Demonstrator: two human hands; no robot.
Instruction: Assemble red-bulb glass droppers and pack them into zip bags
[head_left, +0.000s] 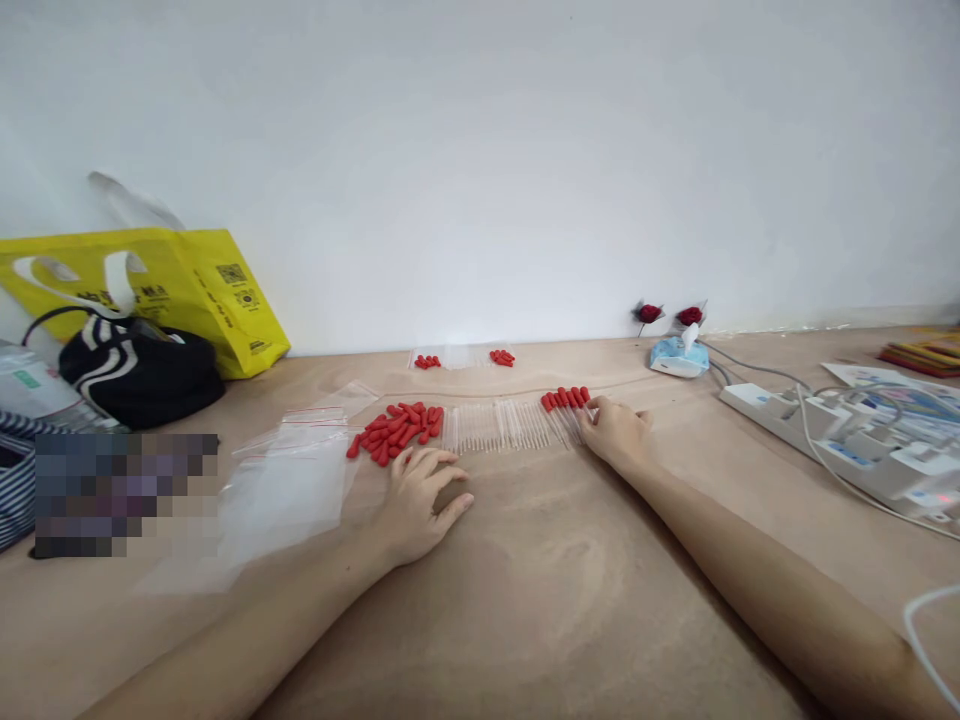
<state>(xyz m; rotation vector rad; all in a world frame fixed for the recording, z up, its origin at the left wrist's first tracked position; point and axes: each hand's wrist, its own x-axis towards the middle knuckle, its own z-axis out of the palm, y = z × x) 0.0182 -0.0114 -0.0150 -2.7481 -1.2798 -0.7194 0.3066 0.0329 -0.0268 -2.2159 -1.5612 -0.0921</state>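
My left hand [424,505] rests palm down on the table, fingers apart, at the near edge of a pile of red rubber dropper bulbs [394,432]. To the right of the pile lies a row of clear glass dropper tubes [495,427], tips toward me. At the row's right end, several droppers with red bulbs fitted [566,397] lie side by side. There my right hand [619,432] has its fingers curled together on the outermost dropper; the fingertips partly hide it. Clear zip bags [300,460] lie left of the pile.
At the back wall, a clear bag of tubes [465,356] lies with red bulbs at both ends. A yellow bag [165,280] and black cap [142,370] are left. A tissue pack [675,358] and a power strip with cables [832,440] are right.
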